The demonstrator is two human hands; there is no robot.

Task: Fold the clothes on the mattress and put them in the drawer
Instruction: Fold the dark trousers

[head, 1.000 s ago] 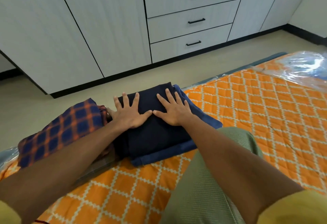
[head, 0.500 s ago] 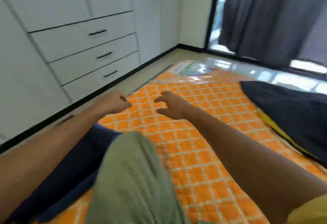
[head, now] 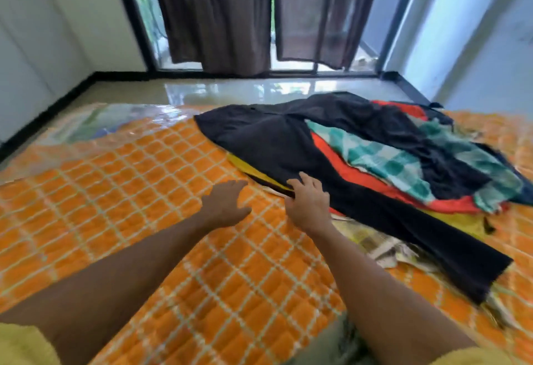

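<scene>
An orange quilted mattress [head: 138,180] with a pale lattice pattern is being viewed from above by a head-worn camera, and both bare forearms are being stretched forward over it. A loose pile of unfolded clothes [head: 375,163] is lying on the right half of the mattress, toward its far side. On top of the pile a large black garment [head: 277,145] is being seen spread out, with one long strip of it trailing toward the near right. Beneath it, a teal checked cloth [head: 383,160], a red cloth [head: 360,180] and a yellow cloth [head: 245,165] are showing at the edges.

The right hand [head: 308,203] is being laid on the near left edge of the black garment, fingers bent over the hem; whether the fabric is actually being pinched cannot be told through the blur. The left hand [head: 226,204] is being held just beside it, above the bare mattress, released, with fingers extended and spread and nothing in them.

Beyond the mattress, a glossy floor [head: 230,91] is reflecting light from a dark-framed window [head: 271,18] that is being partly covered by brown curtains [head: 219,13].
</scene>
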